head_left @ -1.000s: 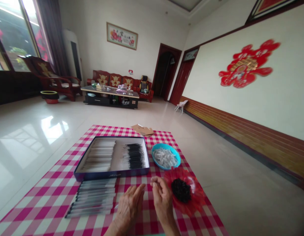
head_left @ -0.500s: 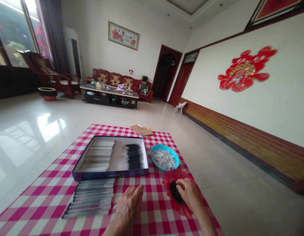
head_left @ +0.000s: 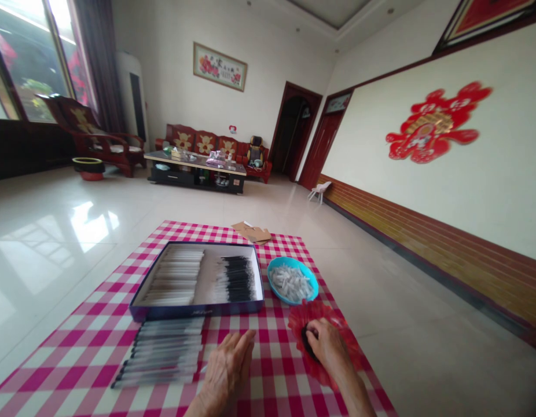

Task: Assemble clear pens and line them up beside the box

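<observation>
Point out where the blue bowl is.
Head view, right of centre on the checked cloth: the blue bowl sits beside the right end of the flat box, just beyond the red dish under the right hand.

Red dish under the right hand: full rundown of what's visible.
The red dish is shallow, with a frilled, petal-like rim, and looks like glossy translucent plastic. It sits flat on the checked cloth near its right edge, just this side of the blue bowl; whether the two touch is unclear. It holds a heap of small dark pieces, too small to identify. The right hand lies across its middle, fingertips in the heap, hiding much of it.
</observation>
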Available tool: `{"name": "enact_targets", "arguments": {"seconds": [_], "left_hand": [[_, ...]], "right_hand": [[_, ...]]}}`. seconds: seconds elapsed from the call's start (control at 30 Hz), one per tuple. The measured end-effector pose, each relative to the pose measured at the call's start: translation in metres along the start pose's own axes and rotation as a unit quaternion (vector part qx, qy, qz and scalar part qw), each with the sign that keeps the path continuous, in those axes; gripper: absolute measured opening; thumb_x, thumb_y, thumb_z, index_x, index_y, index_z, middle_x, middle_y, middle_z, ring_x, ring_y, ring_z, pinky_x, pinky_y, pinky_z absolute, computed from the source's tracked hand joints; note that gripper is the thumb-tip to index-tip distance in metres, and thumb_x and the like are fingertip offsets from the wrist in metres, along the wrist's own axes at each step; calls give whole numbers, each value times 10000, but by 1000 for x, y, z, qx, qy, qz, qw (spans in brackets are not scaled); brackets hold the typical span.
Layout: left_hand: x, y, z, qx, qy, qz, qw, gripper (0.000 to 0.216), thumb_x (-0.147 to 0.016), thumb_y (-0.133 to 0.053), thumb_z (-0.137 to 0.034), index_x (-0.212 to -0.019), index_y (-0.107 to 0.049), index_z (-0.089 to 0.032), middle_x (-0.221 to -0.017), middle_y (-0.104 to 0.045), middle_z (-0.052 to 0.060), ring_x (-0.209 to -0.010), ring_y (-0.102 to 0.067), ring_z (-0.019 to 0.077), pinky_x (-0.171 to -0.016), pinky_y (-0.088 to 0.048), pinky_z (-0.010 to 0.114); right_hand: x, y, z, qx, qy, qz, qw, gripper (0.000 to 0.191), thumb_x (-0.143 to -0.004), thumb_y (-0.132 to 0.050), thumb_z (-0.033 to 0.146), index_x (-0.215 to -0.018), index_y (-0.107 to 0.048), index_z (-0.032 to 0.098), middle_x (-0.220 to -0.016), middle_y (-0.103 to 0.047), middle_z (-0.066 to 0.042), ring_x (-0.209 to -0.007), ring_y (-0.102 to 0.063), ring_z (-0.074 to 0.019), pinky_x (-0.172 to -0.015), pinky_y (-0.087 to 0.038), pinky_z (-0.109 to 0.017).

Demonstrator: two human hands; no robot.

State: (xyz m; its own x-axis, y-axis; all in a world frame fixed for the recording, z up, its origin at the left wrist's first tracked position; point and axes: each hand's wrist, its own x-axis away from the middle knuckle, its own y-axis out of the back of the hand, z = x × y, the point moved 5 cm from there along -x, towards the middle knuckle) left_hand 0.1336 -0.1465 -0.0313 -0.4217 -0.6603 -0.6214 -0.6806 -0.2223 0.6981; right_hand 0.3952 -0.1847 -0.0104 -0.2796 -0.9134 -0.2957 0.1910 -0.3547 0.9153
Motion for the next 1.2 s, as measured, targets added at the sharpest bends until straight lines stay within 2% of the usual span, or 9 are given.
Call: {"name": "enact_targets", "arguments": {"seconds": [0.23, 0.37, 0.57, 0.67, 0.8, 0.9, 0.97, 1.07, 1.2], "left_hand": [[-1, 0, 1, 11, 4, 10, 1000, 271, -965, -341, -261, -1095, -578, -231, -786, -657, 38, -697, -638, 169, -598, -494, 245], [0, 2, 0, 20, 1, -19, 1000, 270, -972, -339, -275, -1109, -564, -216, -822, -672, 50, -724, -647, 172, -614, -504, 251], [0, 1, -2, 30, 6, -22, 999, 241, -969, -355, -272, -1078, -561, -210, -828, -674, 53, -735, -646, 179, -630, -507, 265], [0, 0, -2, 35, 7, -15, 999, 231, -966, -359, -264, -1074, -556, -211, -827, -670, 52, -732, -640, 181, -635, -505, 272], [0, 0, -3, 35, 2, -2, 999, 231, -963, -355, -252, -1078, -551, -212, -815, -660, 51, -732, -631, 184, -642, -498, 279], [0, 0, -4, 43, -2, 15, 999, 239, -959, -347, -234, -1101, -538, -209, -811, -649, 50, -733, -622, 189, -650, -495, 293], [0, -1, -4, 52, -11, 25, 998, 242, -958, -343, -228, -1107, -532, -206, -815, -644, 52, -744, -619, 193, -657, -495, 298], [2, -2, -4, 59, -19, 33, 998, 239, -957, -341, -228, -1108, -524, -205, -833, -644, 56, -759, -615, 202, -659, -492, 308], [2, -4, -4, 63, -7, 47, 997, 230, -953, -347, -218, -1108, -517, -216, -849, -640, 51, -759, -605, 205, -661, -474, 312]], "right_hand": [[1, 0, 3, 1, 0, -5, 1000, 162, -737, -524, 177, -652, -658, 209, -691, -652, -52, -664, -613, -180, -648, -433, -256], [0, 4, 0, -12, -15, -10, 1000, 199, -773, -468, 240, -687, -644, 201, -708, -689, -73, -677, -648, -208, -651, -453, -288], [-2, 18, -6, -88, -83, -51, 991, 181, -718, -514, 357, -707, -634, 222, -668, -713, -67, -648, -677, -252, -617, -479, -332], [1, 26, 12, -198, -80, -65, 975, 197, -723, -556, 393, -734, -646, 219, -690, -713, -53, -652, -674, -233, -622, -502, -314], [11, 27, 63, -345, -14, -16, 939, 237, -819, -553, 385, -905, -683, 206, -841, -708, -53, -752, -664, -201, -664, -522, -265], [20, 17, 101, -396, 42, 13, 917, 226, -856, -538, 343, -944, -699, 211, -907, -693, -62, -846, -652, -203, -753, -520, -265], [25, 7, 116, -405, 63, 16, 912, 222, -870, -522, 318, -948, -700, 212, -929, -691, -70, -878, -649, -206, -787, -518, -273], [29, -8, 123, -407, 62, -4, 911, 199, -870, -519, 287, -948, -684, 209, -921, -697, -72, -862, -660, -202, -768, -532, -267], [30, -21, 118, -409, 45, -20, 911, 150, -852, -537, 267, -904, -663, 203, -853, -703, -58, -786, -675, -192, -711, -547, -251]]}}
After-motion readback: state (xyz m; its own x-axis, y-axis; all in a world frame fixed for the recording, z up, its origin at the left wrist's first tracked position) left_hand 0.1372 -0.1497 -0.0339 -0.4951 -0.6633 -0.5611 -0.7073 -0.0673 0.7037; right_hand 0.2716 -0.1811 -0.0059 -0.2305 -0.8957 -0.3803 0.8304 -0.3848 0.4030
